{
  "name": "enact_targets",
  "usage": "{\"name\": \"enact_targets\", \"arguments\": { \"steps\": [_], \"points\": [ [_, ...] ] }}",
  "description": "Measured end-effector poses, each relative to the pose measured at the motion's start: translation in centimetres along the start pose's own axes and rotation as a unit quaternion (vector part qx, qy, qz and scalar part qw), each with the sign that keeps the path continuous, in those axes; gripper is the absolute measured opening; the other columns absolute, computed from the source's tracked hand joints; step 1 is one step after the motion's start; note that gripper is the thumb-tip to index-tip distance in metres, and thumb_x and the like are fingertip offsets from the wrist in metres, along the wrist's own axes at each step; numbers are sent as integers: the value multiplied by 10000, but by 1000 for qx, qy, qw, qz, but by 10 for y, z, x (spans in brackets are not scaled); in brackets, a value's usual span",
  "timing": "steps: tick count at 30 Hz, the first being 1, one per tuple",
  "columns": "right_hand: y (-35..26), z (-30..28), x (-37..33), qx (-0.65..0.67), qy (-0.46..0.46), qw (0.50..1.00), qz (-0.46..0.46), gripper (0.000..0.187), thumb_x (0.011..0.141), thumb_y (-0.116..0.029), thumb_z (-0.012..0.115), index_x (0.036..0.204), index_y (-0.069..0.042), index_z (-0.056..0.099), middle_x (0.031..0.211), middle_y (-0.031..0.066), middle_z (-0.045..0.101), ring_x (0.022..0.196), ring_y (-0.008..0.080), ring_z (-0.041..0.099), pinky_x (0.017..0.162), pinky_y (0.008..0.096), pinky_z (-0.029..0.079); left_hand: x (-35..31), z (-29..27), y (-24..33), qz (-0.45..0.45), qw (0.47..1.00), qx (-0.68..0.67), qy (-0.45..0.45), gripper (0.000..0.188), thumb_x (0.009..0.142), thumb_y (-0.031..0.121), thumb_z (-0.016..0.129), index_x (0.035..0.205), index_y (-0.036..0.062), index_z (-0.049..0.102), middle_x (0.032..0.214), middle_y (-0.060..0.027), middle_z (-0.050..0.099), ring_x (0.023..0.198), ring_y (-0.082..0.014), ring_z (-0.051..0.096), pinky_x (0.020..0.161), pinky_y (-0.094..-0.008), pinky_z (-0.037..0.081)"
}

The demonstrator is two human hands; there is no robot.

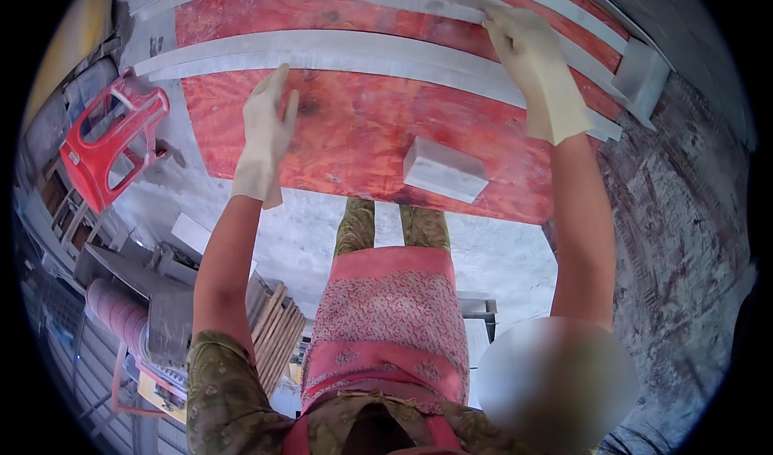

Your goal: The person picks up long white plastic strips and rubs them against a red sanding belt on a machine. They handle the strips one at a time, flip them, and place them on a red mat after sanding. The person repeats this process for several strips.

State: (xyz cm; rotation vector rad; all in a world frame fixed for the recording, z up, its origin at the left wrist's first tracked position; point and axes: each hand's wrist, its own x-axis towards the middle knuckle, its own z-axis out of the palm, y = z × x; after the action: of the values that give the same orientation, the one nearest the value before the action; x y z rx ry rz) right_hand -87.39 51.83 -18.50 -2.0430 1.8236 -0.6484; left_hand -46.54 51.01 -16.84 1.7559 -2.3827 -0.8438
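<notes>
Both my hands wear pale cream gloves. My left hand (267, 133) has its fingers stretched out, the tips at the near edge of a long whitish strip (346, 50). This strip lies across a red board (354, 133). Further off to the right, my right hand (527, 60) has bent, closed fingers at a second long whitish strip (419, 2). Whether anything is pinched in them is hidden. A white-grey rectangular block (445, 169) rests on the board's near part, between my hands and touched by neither.
More pale strips (555, 10) lie on red boards at the far side. A grey angled piece (642, 72) stands at their right end. To the left is a red plastic stool (113, 141). Wooden slats (276, 326) and stacked pinkish round containers (117, 310) are at lower left.
</notes>
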Motion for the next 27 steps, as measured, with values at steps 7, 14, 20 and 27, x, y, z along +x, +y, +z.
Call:
{"name": "enact_targets", "arguments": {
  "steps": [7,14,20,27],
  "points": [
    [-120,-113,-38,-125,-301,945,33,154,890,-183,603,1017,-101,631,731,85,665,691,316,698,531,467,517,24,-33,78,-300,689,-660,-1,668,1026,468,486,1524,28,415,1525,-168,491,1432,-283,439,1188,-441,363],
    [-152,-110,-136,-37,-423,894,141,168,855,-143,639,1019,-106,633,764,86,716,712,290,731,550,450,536,-13,-37,76,-145,371,-916,-48,841,1024,571,509,1574,-25,286,1242,-115,609,1141,-212,592,1151,-387,441],
    [-172,-99,-152,-68,-486,849,197,151,873,-252,663,910,-106,676,745,87,716,739,272,742,609,448,538,-104,-25,52,-354,484,-777,191,408,1034,207,625,1340,-51,548,775,2,544,727,-117,561,1050,-280,527],
    [-86,-63,-202,-10,-367,901,232,283,926,-327,648,990,-59,712,795,135,705,800,375,691,719,517,509,-115,10,3,-429,563,-683,181,481,1030,325,637,1318,-41,519,1197,-142,613,1108,-196,617,1115,-352,467]
  ]
}}
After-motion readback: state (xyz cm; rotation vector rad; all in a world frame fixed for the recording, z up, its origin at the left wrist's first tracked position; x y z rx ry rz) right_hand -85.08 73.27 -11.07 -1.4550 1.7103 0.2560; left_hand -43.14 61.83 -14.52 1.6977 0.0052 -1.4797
